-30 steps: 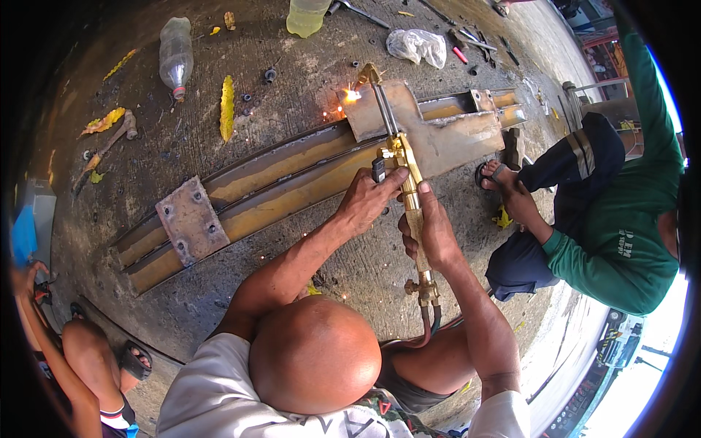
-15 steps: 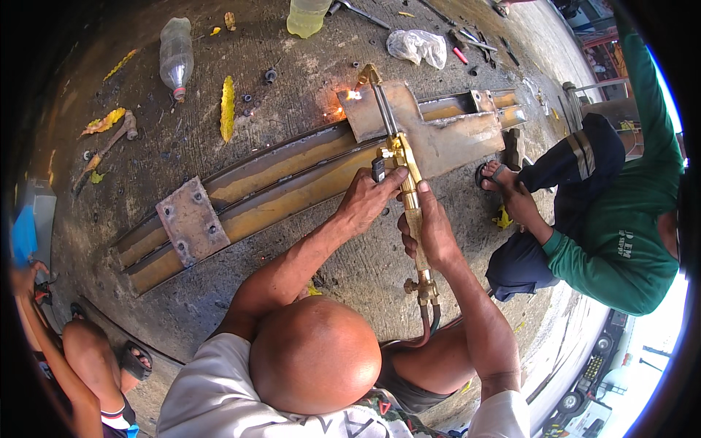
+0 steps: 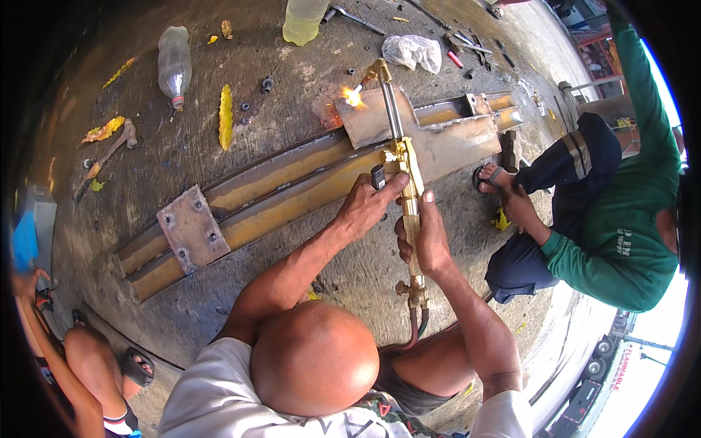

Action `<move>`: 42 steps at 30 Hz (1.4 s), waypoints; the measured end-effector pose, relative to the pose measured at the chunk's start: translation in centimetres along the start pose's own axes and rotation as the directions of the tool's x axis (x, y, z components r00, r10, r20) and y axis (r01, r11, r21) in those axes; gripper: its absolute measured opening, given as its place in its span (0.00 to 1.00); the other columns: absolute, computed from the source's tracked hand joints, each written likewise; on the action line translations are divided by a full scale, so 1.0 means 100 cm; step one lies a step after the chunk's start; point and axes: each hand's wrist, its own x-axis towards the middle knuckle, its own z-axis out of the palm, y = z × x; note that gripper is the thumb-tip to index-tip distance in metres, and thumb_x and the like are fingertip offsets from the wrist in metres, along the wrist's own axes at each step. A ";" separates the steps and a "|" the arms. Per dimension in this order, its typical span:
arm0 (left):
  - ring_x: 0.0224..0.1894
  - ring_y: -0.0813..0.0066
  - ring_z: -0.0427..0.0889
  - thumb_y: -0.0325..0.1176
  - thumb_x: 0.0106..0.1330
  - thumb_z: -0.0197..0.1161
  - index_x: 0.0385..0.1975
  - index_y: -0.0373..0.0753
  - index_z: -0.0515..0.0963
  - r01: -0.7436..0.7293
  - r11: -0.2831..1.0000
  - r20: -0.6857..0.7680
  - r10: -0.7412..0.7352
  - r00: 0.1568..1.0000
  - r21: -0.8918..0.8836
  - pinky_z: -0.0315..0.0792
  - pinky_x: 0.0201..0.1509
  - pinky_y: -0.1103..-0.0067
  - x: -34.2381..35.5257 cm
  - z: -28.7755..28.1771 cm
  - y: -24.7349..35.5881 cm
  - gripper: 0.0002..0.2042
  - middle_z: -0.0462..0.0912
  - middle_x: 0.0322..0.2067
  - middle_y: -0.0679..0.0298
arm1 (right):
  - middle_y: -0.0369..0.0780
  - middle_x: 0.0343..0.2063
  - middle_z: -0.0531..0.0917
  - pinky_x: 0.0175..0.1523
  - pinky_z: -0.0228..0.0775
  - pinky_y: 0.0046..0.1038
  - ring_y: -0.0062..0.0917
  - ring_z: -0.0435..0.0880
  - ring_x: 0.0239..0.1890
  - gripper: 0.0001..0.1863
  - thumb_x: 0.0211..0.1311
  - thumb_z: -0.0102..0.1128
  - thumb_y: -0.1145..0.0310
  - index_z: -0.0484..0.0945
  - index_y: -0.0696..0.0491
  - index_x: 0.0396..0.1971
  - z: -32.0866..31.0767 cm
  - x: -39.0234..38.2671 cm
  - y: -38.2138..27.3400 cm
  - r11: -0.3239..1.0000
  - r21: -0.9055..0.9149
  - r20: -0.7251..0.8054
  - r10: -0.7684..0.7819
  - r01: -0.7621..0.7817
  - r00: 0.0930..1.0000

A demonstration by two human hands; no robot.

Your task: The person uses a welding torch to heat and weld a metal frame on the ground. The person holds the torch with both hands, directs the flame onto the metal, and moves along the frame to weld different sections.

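My left hand [image 3: 363, 209] is closed round a small black lighter [image 3: 378, 177], its thumb against the brass cutting torch [image 3: 407, 164]. My right hand [image 3: 432, 244] grips the torch handle below that, fingers wrapped round it. The torch points away from me, with a bright flame [image 3: 354, 97] at its angled tip, over the corner of a bare steel plate [image 3: 456, 150]. That plate lies across two long steel channels [image 3: 292, 186] on the concrete. Toward their left end sits a smaller plate with holes [image 3: 191, 230]. Hoses run from the handle's lower end.
A co-worker in green [image 3: 613, 241] squats at right; another person's legs [image 3: 91, 358] are at lower left. Around lie plastic bottles [image 3: 174, 66], a crumpled bag [image 3: 412, 51], tools [image 3: 475, 45], a hammer [image 3: 124, 139], leaves and a grey box [image 3: 40, 226]. A truck [image 3: 595, 372] stands beyond.
The torch tip has shifted slightly up and to the right. The small bright sparks at the tip now show as a larger flame. Both my hands keep their hold.
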 end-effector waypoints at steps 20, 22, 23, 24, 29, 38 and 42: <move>0.33 0.75 0.79 0.48 0.68 0.61 0.40 0.37 0.83 0.110 0.838 0.336 -0.329 0.883 0.534 0.72 0.40 0.71 -0.036 0.033 -0.023 0.18 0.84 0.28 0.60 | 0.29 0.14 0.67 0.15 0.58 0.19 0.12 0.63 0.11 0.24 0.66 0.62 0.48 0.68 0.53 0.44 -0.033 -0.052 -0.044 0.923 0.169 0.148 -0.370 0.346 0.917; 0.30 0.76 0.77 0.48 0.67 0.62 0.40 0.37 0.82 0.045 0.838 0.364 -0.284 0.887 0.544 0.71 0.36 0.72 -0.040 0.026 -0.018 0.18 0.82 0.26 0.61 | 0.28 0.14 0.67 0.15 0.57 0.19 0.11 0.63 0.11 0.23 0.66 0.63 0.50 0.68 0.53 0.47 -0.038 -0.050 -0.041 0.928 0.175 0.147 -0.355 0.329 0.923; 0.30 0.76 0.77 0.48 0.67 0.62 0.40 0.37 0.82 0.040 0.835 0.363 -0.281 0.889 0.548 0.71 0.36 0.72 -0.047 0.023 -0.013 0.18 0.82 0.26 0.61 | 0.28 0.14 0.67 0.15 0.57 0.19 0.11 0.64 0.11 0.23 0.66 0.63 0.51 0.68 0.53 0.47 -0.040 -0.049 -0.040 0.929 0.173 0.146 -0.352 0.327 0.925; 0.30 0.76 0.77 0.48 0.67 0.62 0.40 0.37 0.82 0.042 0.830 0.355 -0.282 0.891 0.556 0.71 0.36 0.72 -0.054 0.019 -0.009 0.18 0.82 0.26 0.61 | 0.28 0.14 0.67 0.14 0.57 0.19 0.11 0.64 0.11 0.23 0.66 0.63 0.51 0.68 0.53 0.47 -0.042 -0.049 -0.040 0.931 0.168 0.143 -0.347 0.323 0.927; 0.30 0.76 0.78 0.48 0.67 0.62 0.40 0.37 0.82 0.160 0.774 0.223 -0.364 0.904 0.613 0.71 0.36 0.72 -0.111 -0.009 0.004 0.18 0.82 0.26 0.61 | 0.28 0.14 0.68 0.13 0.59 0.19 0.12 0.66 0.10 0.22 0.66 0.64 0.53 0.68 0.54 0.47 -0.049 -0.049 -0.050 0.937 0.114 0.143 -0.346 0.331 0.927; 0.30 0.76 0.78 0.48 0.67 0.62 0.39 0.37 0.82 0.381 0.665 -0.023 -0.480 0.877 0.642 0.71 0.37 0.72 -0.199 -0.042 0.009 0.18 0.83 0.27 0.61 | 0.28 0.13 0.69 0.12 0.58 0.20 0.12 0.64 0.09 0.29 0.66 0.64 0.54 0.67 0.53 0.59 -0.033 -0.044 -0.057 0.945 0.110 0.226 -0.325 0.307 0.918; 0.30 0.76 0.78 0.47 0.67 0.62 0.39 0.37 0.82 0.432 0.637 -0.082 -0.502 0.861 0.638 0.72 0.37 0.72 -0.222 -0.047 0.010 0.18 0.83 0.27 0.61 | 0.33 0.21 0.74 0.21 0.66 0.23 0.16 0.72 0.17 0.31 0.67 0.62 0.53 0.65 0.55 0.62 -0.016 -0.047 -0.059 0.934 -0.048 0.337 -0.319 0.354 0.886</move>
